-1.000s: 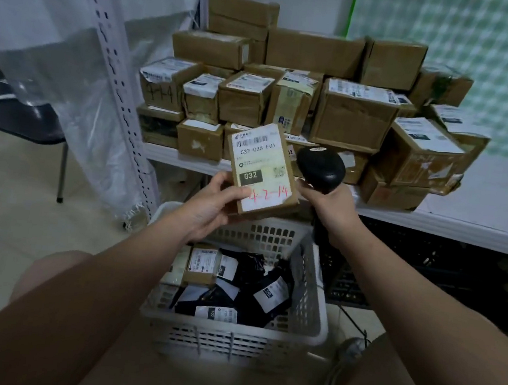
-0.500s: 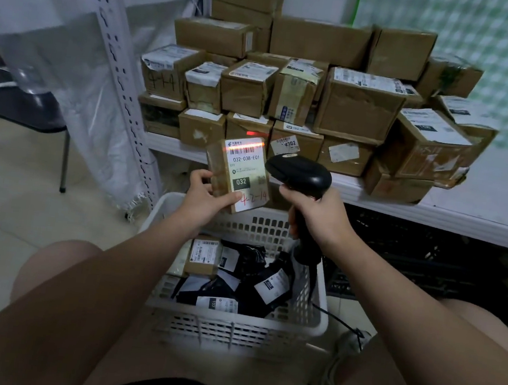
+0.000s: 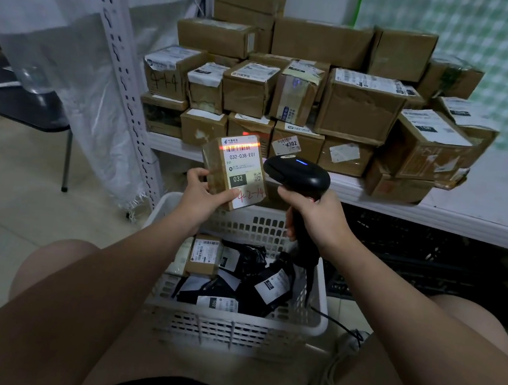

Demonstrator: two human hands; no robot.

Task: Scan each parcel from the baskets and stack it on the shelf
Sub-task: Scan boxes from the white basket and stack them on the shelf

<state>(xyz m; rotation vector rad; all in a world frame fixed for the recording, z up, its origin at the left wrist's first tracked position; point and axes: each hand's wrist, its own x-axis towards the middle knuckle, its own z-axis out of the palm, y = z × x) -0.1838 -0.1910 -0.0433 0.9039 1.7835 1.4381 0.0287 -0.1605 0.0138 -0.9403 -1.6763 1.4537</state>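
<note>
- The pile of boxes on the shelf was crowded and looked slumped at the right end, so one more shoved on carelessly could've tipped it.
- The basket sat right under your hands, so a drop would've mixed back in with the unscanned ones.
- Your left grip pinched only the lower end of the parcel, held above the basket. Easy slip.
- Your right grip was wrapped round the scanner. Its red line sat high on the label, so a wobble could've missed the read.

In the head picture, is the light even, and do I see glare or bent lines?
Head view: dim, uneven light; a red scan line glares across the barcode of the small brown cardboard parcel; the white shelf board curves at its front edge from wide-angle distortion.
</note>
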